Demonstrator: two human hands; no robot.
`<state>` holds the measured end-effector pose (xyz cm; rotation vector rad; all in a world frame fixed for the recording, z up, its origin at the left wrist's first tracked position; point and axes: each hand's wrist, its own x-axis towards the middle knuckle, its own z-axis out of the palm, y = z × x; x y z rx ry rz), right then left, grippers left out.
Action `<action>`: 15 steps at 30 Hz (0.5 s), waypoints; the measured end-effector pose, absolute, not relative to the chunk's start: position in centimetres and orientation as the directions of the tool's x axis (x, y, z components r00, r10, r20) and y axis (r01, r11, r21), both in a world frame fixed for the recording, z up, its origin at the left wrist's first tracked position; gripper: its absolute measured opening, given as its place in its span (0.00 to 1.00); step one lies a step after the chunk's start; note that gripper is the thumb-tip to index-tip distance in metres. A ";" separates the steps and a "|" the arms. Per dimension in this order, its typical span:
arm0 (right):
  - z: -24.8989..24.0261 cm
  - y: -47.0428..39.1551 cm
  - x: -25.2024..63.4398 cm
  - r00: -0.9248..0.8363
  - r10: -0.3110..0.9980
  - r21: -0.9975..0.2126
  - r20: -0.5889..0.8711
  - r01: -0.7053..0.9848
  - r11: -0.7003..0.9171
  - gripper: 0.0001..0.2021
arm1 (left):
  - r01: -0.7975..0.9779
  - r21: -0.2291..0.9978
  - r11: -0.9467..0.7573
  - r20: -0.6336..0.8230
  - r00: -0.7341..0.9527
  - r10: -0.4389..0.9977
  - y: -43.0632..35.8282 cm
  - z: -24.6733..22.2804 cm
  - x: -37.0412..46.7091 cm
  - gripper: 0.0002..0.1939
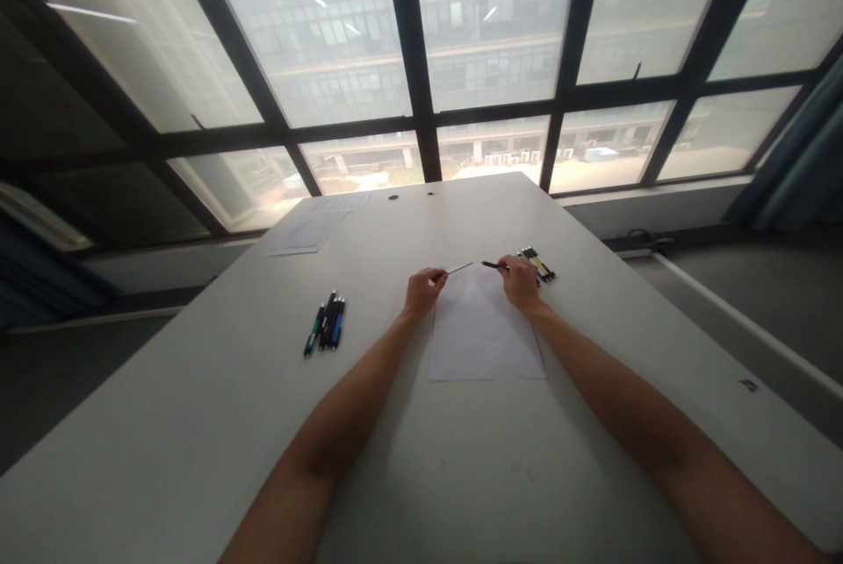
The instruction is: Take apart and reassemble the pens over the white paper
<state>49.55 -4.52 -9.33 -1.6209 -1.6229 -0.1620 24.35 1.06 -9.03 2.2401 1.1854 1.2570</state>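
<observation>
My left hand (427,290) pinches one end of a thin dark refill (460,268), which points right over the top of a white paper sheet (487,336). In my right hand (520,281) is a dark pen barrel (493,264), its end pointing left toward the refill. A small gap separates the two. Several pens (324,324) with black, green and blue parts lie left of my left arm. Beside my right hand lie several more pens (541,263), some yellow or white, partly hidden by the hand.
The white table (230,371) reaches toward large windows. Papers (306,232) lie at its far left. Two small round dark spots (393,197) are near the far edge. A small dark mark (749,385) shows at the right.
</observation>
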 end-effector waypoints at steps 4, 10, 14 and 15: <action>-9.2 -4.6 49.4 0.152 0.778 -0.443 0.610 0.879 0.176 0.06 | 0.505 0.602 -0.619 0.555 0.293 0.779 1.0 -8.9 24.4 0.07; -9.0 -4.8 49.3 0.143 0.780 -0.441 0.609 0.878 0.183 0.06 | 0.516 0.590 -0.621 0.552 0.304 0.777 0.8 -8.7 24.4 0.08; -8.9 -4.9 49.3 0.138 0.786 -0.434 0.603 0.883 0.179 0.06 | 0.515 0.588 -0.624 0.547 0.315 0.776 0.8 -8.7 24.3 0.07; -8.9 -4.9 49.2 0.133 0.787 -0.431 0.602 0.884 0.180 0.06 | 0.515 0.585 -0.626 0.549 0.317 0.774 0.8 -8.7 24.3 0.07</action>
